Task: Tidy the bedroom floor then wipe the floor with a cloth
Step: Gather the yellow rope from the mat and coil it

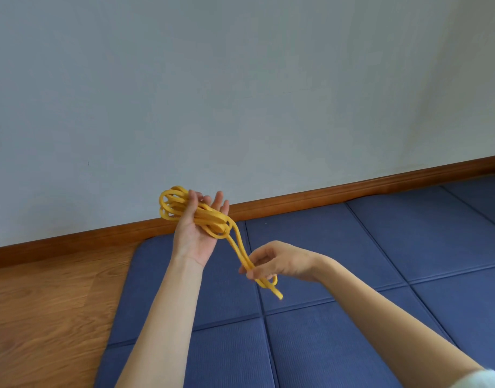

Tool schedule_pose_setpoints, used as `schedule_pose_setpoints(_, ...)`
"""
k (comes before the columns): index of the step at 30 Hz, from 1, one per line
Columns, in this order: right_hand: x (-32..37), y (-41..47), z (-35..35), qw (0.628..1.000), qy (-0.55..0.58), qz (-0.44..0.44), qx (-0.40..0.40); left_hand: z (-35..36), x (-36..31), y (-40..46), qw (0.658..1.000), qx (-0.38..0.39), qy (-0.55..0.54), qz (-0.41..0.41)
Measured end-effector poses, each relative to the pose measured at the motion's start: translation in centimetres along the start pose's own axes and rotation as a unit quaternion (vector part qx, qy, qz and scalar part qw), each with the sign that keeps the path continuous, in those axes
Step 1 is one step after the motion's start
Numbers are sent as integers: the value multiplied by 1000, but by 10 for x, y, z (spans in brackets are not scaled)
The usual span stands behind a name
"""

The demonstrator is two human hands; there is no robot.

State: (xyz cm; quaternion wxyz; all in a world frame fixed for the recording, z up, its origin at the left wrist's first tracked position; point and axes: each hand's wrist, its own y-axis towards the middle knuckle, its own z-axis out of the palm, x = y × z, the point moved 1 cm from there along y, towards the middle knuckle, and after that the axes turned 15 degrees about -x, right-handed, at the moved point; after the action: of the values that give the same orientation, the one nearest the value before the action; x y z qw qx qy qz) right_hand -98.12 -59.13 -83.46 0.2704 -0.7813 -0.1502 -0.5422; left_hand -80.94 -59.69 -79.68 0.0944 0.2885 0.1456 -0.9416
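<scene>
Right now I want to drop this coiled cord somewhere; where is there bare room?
The blue mat is bare right of both hands, up to the baseboard. The wood floor left of the mat is bare too. Only the air between left hand and right hand is crowded, crossed by yellow cord.

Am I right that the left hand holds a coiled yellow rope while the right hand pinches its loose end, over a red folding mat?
One detail is off: the mat is blue, not red, as the head view shows. The rest stands: the left hand holds the coiled yellow rope, and the right hand pinches its loose end over that folding mat.
</scene>
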Motion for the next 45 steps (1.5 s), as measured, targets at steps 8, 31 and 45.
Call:
schedule_pose_setpoints(8,-1,4,-10,1000,7,2,-17,-28,-22,13,996,-80,21,36)
schedule_pose_setpoints(31,10,-1,-60,966,-159,-67,-192,-56,-4,25,978,-155,135,-31)
schedule_pose_setpoints(45,41,-1,-41,965,18,-99,-242,-25,30,-10,946,40,283,-155)
